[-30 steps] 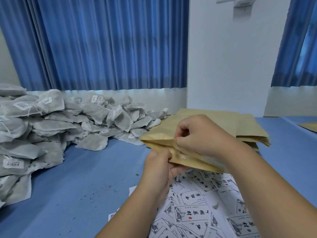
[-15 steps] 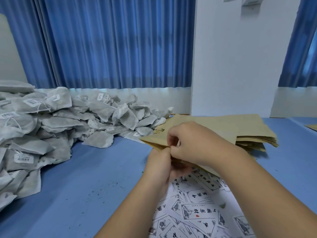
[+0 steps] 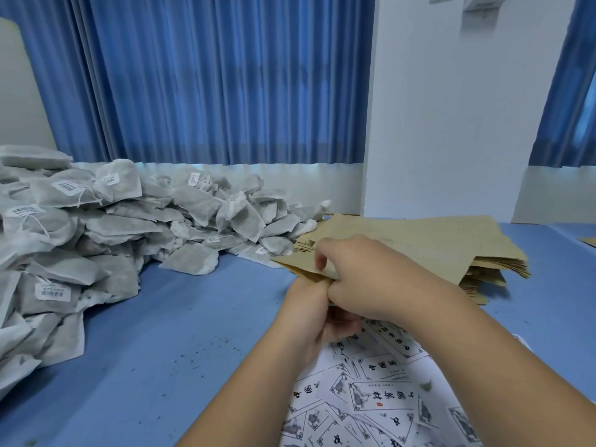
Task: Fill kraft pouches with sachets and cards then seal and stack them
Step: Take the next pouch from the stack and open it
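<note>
Seen from the head, a blue table (image 3: 145, 333) meets blue curtains (image 3: 209, 91) and a white wall (image 3: 451, 124). Grey sachets (image 3: 96, 227) heap on its left, stacked pouches (image 3: 435, 246) lie behind, and printed cards (image 3: 380, 398) lie nearest. Above the cards, the left hand (image 3: 309, 314) and right hand (image 3: 364, 279) pinch one kraft pouch (image 3: 298, 264) with curled fingers.

12 o'clock: curtain (image 3: 209, 79) deep blue, vertical pleat stripes. Table (image 3: 161, 333) lighter blue w/ dark specks. 9 o'clock: sachets (image 3: 193, 201) grey-white, labels (image 3: 53, 291) white w/ black barcodes. 2 o'clock: pouches (image 3: 419, 243) plain tan. 5 o'clock: cards (image 3: 380, 395) white, black ink figures & characters, prob. a red stamp (image 3: 379, 404).
</note>
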Demonstrator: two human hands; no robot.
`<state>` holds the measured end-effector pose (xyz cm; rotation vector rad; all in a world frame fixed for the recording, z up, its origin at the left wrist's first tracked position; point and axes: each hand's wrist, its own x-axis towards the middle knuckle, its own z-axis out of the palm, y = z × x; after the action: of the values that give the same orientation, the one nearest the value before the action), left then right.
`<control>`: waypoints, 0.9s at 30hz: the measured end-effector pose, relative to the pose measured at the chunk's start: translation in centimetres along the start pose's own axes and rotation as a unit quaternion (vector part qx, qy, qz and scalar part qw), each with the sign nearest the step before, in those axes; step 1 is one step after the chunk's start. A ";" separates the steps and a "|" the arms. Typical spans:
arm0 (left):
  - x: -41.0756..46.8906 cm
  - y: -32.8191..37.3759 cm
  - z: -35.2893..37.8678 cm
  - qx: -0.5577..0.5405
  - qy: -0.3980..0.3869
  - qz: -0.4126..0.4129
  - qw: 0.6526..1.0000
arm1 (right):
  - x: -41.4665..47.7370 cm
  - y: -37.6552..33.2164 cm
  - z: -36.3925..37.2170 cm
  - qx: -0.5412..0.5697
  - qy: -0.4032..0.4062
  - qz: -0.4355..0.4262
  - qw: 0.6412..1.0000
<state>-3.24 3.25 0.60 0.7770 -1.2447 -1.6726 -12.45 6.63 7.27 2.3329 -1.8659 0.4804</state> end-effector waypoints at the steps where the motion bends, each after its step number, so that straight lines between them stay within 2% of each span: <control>1: 0.0 0.1 -0.1 0.006 -0.003 -0.003 1.000 | 0.1 0.0 -0.1 0.004 0.011 -0.002 1.000; 5: -0.2 -0.5 -0.7 0.052 0.002 -0.054 0.997 | 0.1 1.1 -1.5 0.016 0.077 0.025 0.997; 10: 0.0 -0.5 -1.1 -0.024 0.055 -0.071 0.996 | -0.3 2.9 -3.5 0.089 0.152 0.061 0.982; 14: 0.2 -0.7 -0.7 0.015 0.069 -0.025 0.997 | -0.2 1.7 -3.2 0.113 0.118 0.032 0.986; 18: -0.5 0.1 0.0 0.123 0.001 0.005 0.992 | -0.3 0.4 -2.6 0.116 0.110 0.004 0.987; 21: -1.2 0.6 0.8 0.075 -0.030 -0.012 0.997 | -0.3 -0.2 -2.2 0.080 0.115 -0.011 0.990; 27: -1.2 0.3 1.2 -0.011 -0.006 -0.041 0.999 | -0.3 -1.2 -1.5 0.052 0.104 -0.051 0.992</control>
<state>-3.73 4.75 1.28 0.8140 -1.2149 -1.7563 -11.66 7.62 8.72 2.3242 -1.6554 0.7927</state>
